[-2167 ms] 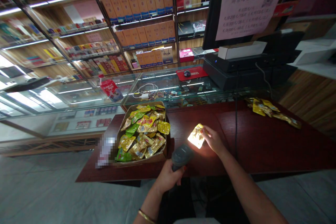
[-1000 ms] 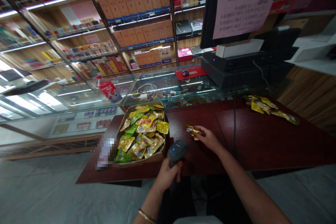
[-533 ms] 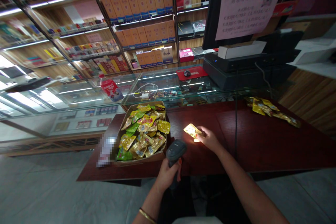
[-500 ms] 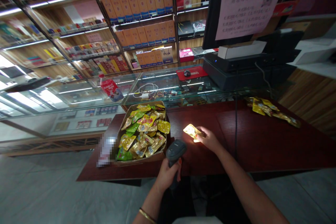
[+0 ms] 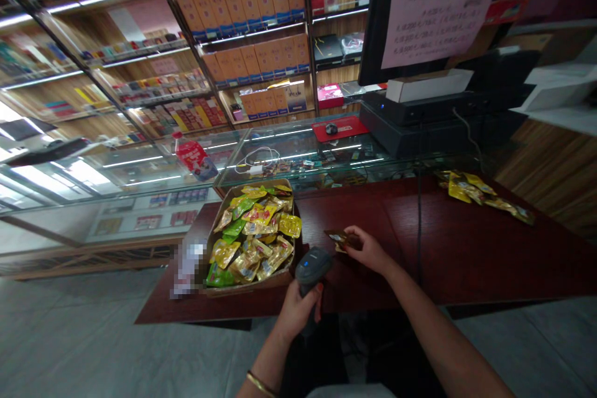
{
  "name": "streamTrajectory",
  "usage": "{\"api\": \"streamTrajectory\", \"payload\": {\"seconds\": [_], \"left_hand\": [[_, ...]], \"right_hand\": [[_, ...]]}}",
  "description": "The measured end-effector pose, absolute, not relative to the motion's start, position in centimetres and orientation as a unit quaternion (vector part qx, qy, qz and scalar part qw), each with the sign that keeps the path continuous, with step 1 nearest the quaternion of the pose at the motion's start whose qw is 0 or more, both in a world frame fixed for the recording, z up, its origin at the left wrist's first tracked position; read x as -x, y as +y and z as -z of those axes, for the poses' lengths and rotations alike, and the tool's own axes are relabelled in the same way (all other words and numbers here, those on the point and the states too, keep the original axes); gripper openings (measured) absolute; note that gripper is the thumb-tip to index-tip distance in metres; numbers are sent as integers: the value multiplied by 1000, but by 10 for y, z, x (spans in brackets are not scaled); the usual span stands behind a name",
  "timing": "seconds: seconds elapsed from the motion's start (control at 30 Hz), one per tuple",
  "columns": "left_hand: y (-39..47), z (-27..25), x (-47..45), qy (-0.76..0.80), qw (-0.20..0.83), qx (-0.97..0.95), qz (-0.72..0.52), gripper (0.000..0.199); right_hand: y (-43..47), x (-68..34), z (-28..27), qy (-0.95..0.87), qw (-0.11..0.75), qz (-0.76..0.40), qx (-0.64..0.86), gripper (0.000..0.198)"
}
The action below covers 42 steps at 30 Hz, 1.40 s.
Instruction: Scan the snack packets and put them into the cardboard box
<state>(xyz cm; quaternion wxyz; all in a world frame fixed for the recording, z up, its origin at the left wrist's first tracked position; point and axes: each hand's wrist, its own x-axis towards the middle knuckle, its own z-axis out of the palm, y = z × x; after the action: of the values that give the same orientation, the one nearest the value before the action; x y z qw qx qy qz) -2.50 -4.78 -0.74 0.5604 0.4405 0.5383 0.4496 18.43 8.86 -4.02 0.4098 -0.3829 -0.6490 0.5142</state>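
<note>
My left hand [image 5: 297, 308] is wrapped around the handle of a dark grey barcode scanner [image 5: 313, 266], whose top shows a small blue light. Between the fingers of my right hand [image 5: 368, 250] is a small foil snack packet [image 5: 339, 240], held just in front of the scanner over the dark red table [image 5: 392, 217]. Left of the scanner stands an open cardboard box [image 5: 295, 255] full of gold, yellow and green snack packets [image 5: 254, 230]. More snack packets [image 5: 485, 194] lie in a pile at the table's right.
Behind the table runs a glass display counter [image 5: 280, 180] with a red drink bottle [image 5: 193, 155], a mouse [image 5: 331, 129] on a red pad and a white cable. A monitor [image 5: 375, 31] with a pink notice stands back right. A black cable crosses the table.
The bright light from the scanner on the packet has gone out, and a blue light now shows on the scanner's top. Both hands stay nearly in place.
</note>
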Motion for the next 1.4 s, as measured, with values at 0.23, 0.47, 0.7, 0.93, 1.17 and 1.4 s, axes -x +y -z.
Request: {"api": "streamTrajectory", "payload": {"seconds": [0.23,0.47,0.7,0.93,1.17,1.4], "left_hand": [[-50,15,27,532,556,-443,-460,47],[-51,17,28,531,548,-446,-468,47],[-47,13,22,538,564,-440,-446,42],[-44,20,19,556,563,-401,-461,35],[-46,16,20,553,567,-401,-461,35],[-49,12,18,548,558,-396,-481,37]], "right_hand": [[84,-182,32,-667,388,-501,391,29],[82,-182,34,-692,395,-483,362,27],[98,-190,45,-578,464,-490,459,41],[88,-158,-29,-582,490,-529,376,35],[73,-31,-91,-713,420,-500,255,34],[76,1,-90,-846,396,-234,269,38]]}}
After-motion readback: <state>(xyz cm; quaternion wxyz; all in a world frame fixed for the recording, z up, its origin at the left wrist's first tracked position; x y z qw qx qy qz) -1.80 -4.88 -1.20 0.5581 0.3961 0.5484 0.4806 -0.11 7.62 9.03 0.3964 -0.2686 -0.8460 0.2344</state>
